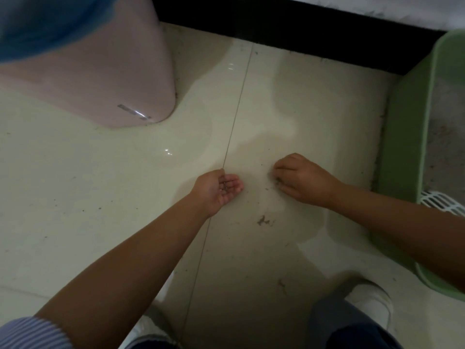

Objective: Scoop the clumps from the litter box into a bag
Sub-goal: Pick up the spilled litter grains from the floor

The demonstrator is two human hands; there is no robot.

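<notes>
Upper left of the frame: blue bag (37,23), blurred and close to the camera, covering the top of a pink bin (105,79) that stands on the floor.

Lower left: striped sleeve (30,333), pushed up the left arm.

Whole ground: pale tiled floor (100,197), glossy, with a grout line (236,117) running from the top centre down to the bottom centre; small dark specks scattered across it.

Centre: left hand (219,190), palm up and cupped just above the floor, fingers (235,183) relaxed and loosely bent; a few dark litter grains (224,186) lie in the palm.

Right of centre: right hand (299,180), palm down, fingers curled with the tips at the floor over a small patch of dark litter bits (278,182); they appear to pinch at the bits, though the tips are too dim to tell for sure.

Below the two hands: smear of spilled litter (263,220) on the tile, apart from both hands.

Top edge: black skirting (302,26) along the wall.

Right edge: green litter box (407,147), its side wall near the right forearm; grey litter (448,137) with darker flecks inside.

Right edge, mid-height: white slotted scoop (442,202), lying at the box rim just behind the right forearm, held by neither hand.

Bottom right: white shoe (372,303) and dark trouser leg (352,331).
</notes>
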